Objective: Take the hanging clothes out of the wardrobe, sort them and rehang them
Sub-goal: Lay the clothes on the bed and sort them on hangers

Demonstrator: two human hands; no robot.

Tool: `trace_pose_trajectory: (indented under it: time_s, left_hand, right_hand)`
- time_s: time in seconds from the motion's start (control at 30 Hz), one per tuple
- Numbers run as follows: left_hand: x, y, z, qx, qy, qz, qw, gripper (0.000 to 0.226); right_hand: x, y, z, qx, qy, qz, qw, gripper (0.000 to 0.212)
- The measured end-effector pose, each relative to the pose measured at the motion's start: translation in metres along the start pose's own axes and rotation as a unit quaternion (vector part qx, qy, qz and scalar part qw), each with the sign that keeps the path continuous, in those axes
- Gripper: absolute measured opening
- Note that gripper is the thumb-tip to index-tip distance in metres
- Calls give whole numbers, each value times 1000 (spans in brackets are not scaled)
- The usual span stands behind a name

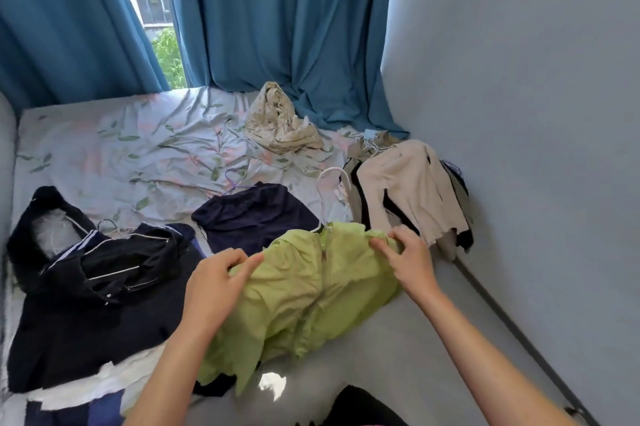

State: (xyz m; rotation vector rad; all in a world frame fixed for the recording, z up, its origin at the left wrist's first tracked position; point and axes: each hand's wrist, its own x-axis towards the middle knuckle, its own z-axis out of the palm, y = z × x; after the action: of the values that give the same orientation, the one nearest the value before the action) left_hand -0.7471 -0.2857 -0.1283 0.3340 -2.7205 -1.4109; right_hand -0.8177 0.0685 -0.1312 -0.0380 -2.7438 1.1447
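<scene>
A light green zip-front garment (304, 294) lies on the bed on a white hanger (329, 183), whose hook points away from me. My left hand (216, 278) pinches the garment's left shoulder. My right hand (407, 252) grips its right shoulder. A dark navy top (256, 214) on a purple hanger lies just behind it. To the left sits a pile of black and navy clothes (97, 287) with white piping. On the right, a beige garment (405, 183) rests on top of darker clothes with hangers.
The bed (138, 148) has a floral sheet and fills the floor up to blue curtains (277, 27) and a window. A crumpled cream cloth (280, 124) lies near the curtains. A pale wall (519, 114) bounds the right side.
</scene>
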Motion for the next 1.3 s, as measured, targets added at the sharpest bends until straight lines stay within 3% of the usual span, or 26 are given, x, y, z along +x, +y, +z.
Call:
trace_pose_trajectory:
  time_s: [0.2,0.4,0.57,0.77,1.03,1.3]
  left_hand:
    - [10,65,50,-27,-64,63,996,41]
    - [19,151,150,-26,-125,125,984,38]
    - [23,215,247,-26,-136,149,979,40]
    - [25,272,332,-3,-148,150,978,42]
    - [62,302,383,67,-148,134,978,31]
    - [141,312,436,32,-116,99,988,33]
  right_hand:
    - [-15,39,-79,-14,84,29,996,36]
    - [-25,113,-178,-17,152,85,985,35]
    - [-6,196,-250,-22,176,111,978,35]
    - [33,269,-318,-17,169,82,982,33]
    - [106,329,-340,-3,173,39,984,53]
    - [210,358,-327,-33,129,64,989,31]
